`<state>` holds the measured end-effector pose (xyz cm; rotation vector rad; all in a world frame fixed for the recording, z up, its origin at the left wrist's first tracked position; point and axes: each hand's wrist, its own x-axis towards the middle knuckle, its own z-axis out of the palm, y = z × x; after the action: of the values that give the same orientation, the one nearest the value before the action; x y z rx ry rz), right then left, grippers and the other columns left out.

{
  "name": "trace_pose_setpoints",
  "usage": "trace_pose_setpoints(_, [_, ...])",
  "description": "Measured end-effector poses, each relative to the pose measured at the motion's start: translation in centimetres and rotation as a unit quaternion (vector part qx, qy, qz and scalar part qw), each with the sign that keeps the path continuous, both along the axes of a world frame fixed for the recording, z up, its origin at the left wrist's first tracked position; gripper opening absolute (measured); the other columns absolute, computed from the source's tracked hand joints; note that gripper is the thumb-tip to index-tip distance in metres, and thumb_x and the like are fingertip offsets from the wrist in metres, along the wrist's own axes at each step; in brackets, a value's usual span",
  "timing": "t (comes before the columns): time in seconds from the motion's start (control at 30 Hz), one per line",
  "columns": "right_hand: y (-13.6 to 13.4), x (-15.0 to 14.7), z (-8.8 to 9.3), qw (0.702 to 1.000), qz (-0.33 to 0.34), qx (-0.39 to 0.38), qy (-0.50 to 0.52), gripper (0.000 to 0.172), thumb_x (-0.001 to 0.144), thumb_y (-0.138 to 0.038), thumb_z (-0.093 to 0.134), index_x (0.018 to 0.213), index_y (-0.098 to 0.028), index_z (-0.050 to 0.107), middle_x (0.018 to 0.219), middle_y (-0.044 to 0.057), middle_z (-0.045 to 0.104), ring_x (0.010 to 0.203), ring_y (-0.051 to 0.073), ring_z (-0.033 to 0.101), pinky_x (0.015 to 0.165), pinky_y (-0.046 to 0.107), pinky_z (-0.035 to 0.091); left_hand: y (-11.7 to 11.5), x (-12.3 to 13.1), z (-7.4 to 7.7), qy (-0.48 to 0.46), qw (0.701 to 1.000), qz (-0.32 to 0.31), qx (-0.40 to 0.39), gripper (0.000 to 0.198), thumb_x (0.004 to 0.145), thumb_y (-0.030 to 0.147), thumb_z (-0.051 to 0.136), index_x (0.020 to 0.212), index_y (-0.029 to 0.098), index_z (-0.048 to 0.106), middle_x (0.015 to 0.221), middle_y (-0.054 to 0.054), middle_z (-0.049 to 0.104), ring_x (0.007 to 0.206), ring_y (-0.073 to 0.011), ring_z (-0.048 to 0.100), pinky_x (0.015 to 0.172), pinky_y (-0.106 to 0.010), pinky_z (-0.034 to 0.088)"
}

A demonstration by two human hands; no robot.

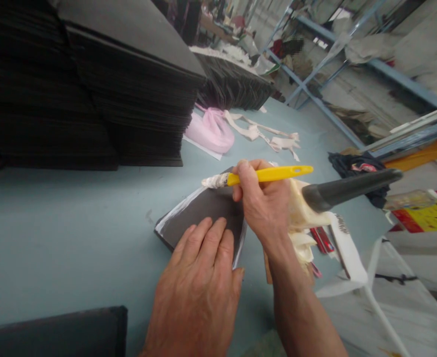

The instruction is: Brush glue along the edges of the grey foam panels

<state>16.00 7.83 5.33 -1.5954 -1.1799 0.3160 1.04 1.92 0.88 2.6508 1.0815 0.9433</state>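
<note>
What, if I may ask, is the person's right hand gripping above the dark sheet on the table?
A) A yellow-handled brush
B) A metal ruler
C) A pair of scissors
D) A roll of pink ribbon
A. The right hand grips a yellow-handled brush with a white-coated tip, above a dark sheet on which the left hand lies flat.

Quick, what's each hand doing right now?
Left hand: open, pressed flat on a dark sheet.
Right hand: closed, holding a yellow-handled brush.
</note>
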Motion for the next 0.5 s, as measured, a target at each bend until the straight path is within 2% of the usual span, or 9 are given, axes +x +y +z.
trace_pose_setpoints(0.17, [0.4,0.8,-0.1,1.0,-0.015,0.008,-0.005,0.03,0.097,-0.041,0.067,0.074,-0.022,0.064,0.049,-0.008,0.056,0.046,0.009,0.052,0.049,0.023,0.041,-0.1,-0.4,-0.4,0.013,1.0,-0.004,-0.002,0.041,0.105,0.026,0.045,0.136,0.012,0.068,0.146,-0.011,0.072,0.136,-0.033,0.067,0.109,-0.052,0.064])
trace_pose_setpoints(0.5, [1.1,3.0,-0.6,1.0,-0.023,0.002,-0.006,0.035,0.096,-0.052,0.07,0.079,-0.021,0.066,0.052,-0.007,0.058,0.047,0.01,0.053,0.05,0.024,0.04,0.2,-0.7,-0.9,0.032,0.999,-0.025,0.016,0.042,0.104,0.029,0.051,0.14,0.013,0.065,0.151,-0.01,0.069,0.139,-0.0334,0.065,0.11,-0.05,0.062])
